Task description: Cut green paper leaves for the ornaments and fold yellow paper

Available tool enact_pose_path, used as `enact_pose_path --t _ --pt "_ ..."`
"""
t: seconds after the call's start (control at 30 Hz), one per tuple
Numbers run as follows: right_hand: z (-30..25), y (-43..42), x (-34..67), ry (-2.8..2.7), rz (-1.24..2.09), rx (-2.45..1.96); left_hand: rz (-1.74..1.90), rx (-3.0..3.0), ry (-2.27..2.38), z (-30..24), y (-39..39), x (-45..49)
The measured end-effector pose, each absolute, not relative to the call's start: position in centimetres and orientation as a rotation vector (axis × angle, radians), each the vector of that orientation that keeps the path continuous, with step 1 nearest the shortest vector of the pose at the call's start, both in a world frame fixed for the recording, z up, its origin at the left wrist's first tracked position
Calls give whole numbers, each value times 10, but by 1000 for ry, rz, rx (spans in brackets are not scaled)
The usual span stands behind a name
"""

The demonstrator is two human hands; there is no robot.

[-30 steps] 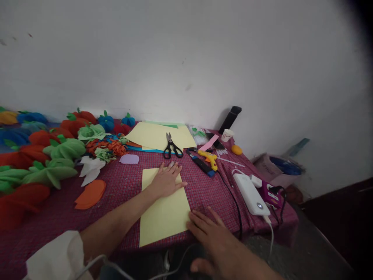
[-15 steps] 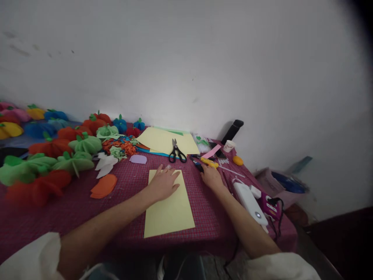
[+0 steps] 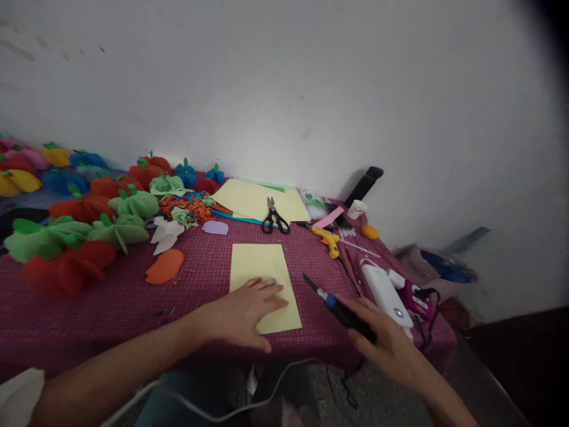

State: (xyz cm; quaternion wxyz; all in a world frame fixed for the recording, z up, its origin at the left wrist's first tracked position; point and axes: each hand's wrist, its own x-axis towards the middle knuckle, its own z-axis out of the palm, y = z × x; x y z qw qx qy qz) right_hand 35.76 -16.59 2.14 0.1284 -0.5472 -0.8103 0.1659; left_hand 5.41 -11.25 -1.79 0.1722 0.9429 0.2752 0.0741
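A pale yellow sheet of paper (image 3: 255, 261) lies near the table's front edge. My left hand (image 3: 244, 311) rests on its lower part with the fingers spread, holding nothing. To the right, my right hand (image 3: 384, 338) grips a black and blue utility knife (image 3: 342, 311), its blade out and pointing up and left toward the sheet. The knife is apart from the paper. Beyond the sheet, black-handled scissors (image 3: 274, 218) lie partly on a stack of larger yellow sheets (image 3: 246, 198).
Several colourful paper pumpkins (image 3: 80, 207) fill the left side, with paper scraps (image 3: 189, 209) and orange cut pieces (image 3: 164, 267) nearby. On the right are a yellow glue gun (image 3: 329, 240), a paper cup (image 3: 357, 209) and a white device (image 3: 386, 296) with cables.
My right hand has moved from beside the glue gun toward the front edge, bringing the utility knife with it. My left hand has slid down the sheet toward me.
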Motion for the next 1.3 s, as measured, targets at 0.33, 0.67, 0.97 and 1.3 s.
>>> enact_pose_path --t 0.33,0.67,0.97,1.3 --pt "0 -228 367 -2453 545 -1643 225 2619 895 -18 -116 54" --pt "-2 -234 351 -2491 617 -1586 358 2590 944 -21 -114 55" --pt "-1 -227 338 -2510 570 -1553 323 2610 970 -18 -120 58" --pt "-17 -223 334 -2479 541 -1603 271 2702 904 -28 -127 83"
